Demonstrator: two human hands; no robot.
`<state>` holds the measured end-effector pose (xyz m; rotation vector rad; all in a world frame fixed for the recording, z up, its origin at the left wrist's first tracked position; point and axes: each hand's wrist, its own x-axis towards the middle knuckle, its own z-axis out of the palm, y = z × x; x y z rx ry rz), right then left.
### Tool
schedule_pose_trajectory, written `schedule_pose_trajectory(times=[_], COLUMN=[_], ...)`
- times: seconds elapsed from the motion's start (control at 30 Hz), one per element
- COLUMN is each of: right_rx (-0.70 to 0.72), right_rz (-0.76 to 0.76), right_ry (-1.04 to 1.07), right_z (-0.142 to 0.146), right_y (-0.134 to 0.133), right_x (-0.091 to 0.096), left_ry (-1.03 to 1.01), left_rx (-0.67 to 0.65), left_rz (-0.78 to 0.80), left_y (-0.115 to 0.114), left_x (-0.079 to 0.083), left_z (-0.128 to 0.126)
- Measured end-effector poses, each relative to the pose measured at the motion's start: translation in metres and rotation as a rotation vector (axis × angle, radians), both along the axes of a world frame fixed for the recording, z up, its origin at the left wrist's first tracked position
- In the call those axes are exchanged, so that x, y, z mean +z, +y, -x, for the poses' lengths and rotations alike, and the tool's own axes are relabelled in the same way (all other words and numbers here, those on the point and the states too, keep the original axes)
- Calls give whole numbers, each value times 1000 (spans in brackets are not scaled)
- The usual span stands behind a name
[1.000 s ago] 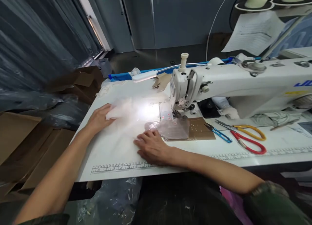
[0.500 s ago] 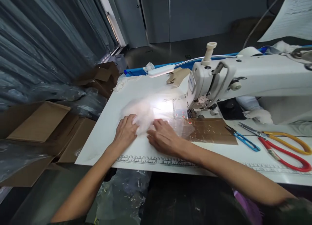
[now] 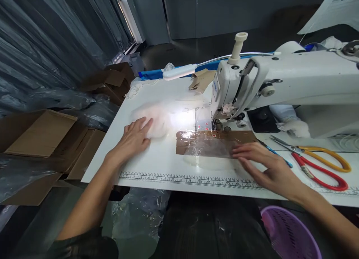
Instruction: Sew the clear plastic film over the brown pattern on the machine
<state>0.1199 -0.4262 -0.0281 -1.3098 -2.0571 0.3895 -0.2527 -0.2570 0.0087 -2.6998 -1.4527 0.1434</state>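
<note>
My left hand [image 3: 133, 137] lies on the table with its fingers spread, touching the near side of a fluffy white pile of material [image 3: 155, 119]. Glare from the lamp hides the pile's right side. A thin, see-through white piece of fabric [image 3: 210, 150] stretches over a brown strip [image 3: 183, 143] and is smeared by motion. At its right end, my right hand [image 3: 263, 167] pinches it between fingers and thumb. Just beyond the strip is the needle area of a white sewing machine [image 3: 294, 81].
Scissors with red and yellow handles [image 3: 322, 150] and blue thread snips [image 3: 276, 153] lie at the right. A ruler strip [image 3: 190, 179] runs along the front edge. Lamp [image 3: 179, 72] above, cardboard boxes [image 3: 42, 135] left, purple basket [image 3: 291, 233] below.
My right hand has moved right, away from the fluffy pile, with the sheer fabric. More of the brown strip shows. My left hand has slid slightly left and spread its fingers.
</note>
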Motion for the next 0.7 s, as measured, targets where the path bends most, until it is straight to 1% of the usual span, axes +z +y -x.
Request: schedule_pose_trajectory(times=[0.07,0.13,0.2,0.23,0.3,0.37,0.4,0.43,0.5,0.53,0.57,0.6,0.63,0.7], right_rx=[-173,-291,-340,-347,-337,-323,-324,-331,-377,-415,-449,-478,-478,-335], right_rz=[-53,-78,-71,-61,-46,-43,-50,-56,-40,7,93,224,398,743], right_ry=[-27,-72,-115,-142,-209,-266,-278,-268,-164,-71,48,181,325,606], right_z=[-20,-34,-43,-45,-48,-49,-49,-49,-46,-42,-37,-30,-22,-3], right_y=[-9,-15,-18,-19,-20,-19,-20,-20,-23,-24,-25,-25,-24,-17], right_x=[-2,-9,-18,-23,-31,-35,-34,-33,-26,-21,-16,-12,-8,-3], left_ry=[-62,-184,-319,-386,-435,-481,-483,-491,-495,-503,-522,-556,-604,-737], left_rx=[-55,-151,-275,-355,-502,-623,-653,-655,-617,-597,-576,-556,-527,-427], left_rz=[14,2,39,77,215,281,292,278,217,190,168,161,171,231], left_y=[-10,-18,-24,-26,-26,-23,-20,-18,-14,-13,-13,-15,-18,-29], left_x=[12,21,24,23,13,-4,-13,-23,-37,-40,-41,-38,-34,-22], left_z=[-2,-12,-35,-50,-84,-118,-133,-146,-162,-166,-166,-164,-160,-149])
